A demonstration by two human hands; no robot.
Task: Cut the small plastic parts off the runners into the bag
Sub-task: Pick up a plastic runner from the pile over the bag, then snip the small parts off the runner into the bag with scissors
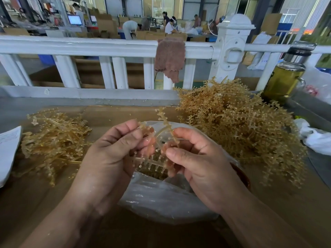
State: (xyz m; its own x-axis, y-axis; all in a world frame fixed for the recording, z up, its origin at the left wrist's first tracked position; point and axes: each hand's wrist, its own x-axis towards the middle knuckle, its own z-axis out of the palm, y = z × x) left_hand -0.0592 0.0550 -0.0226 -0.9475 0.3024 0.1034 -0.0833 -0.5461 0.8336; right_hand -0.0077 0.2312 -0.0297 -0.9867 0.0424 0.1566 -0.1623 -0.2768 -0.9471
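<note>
An amber runner (164,122) studded with small parts is held over the open mouth of a clear plastic bag (161,199), which is set on the brown table (35,203) directly beneath the hands. The runner is grasped by the left hand (114,151), whose fingers are curled round its left-side branches. It is also pinched by the right hand (197,158), between the thumb and bent fingers, near the central stem. One branch is seen rising above both hands, and a comb-like row of branches hangs between the palms, just above the bag's opening. Whether a cutting tool is held cannot be told.

A large heap of runners (238,129), thick with parts, is piled to the right of the bag and just beside it. A smaller, flatter heap (53,144) is spread to the left, apart from the bag. A white sheet (7,153) is seen at the table's left edge and a crumpled white bag (315,138) at its right. Behind the table a white railing (89,45) is set, with a brown cloth (170,56) draped over its top rail. A bottle (284,77) of yellowish liquid is stood upright at the far right
</note>
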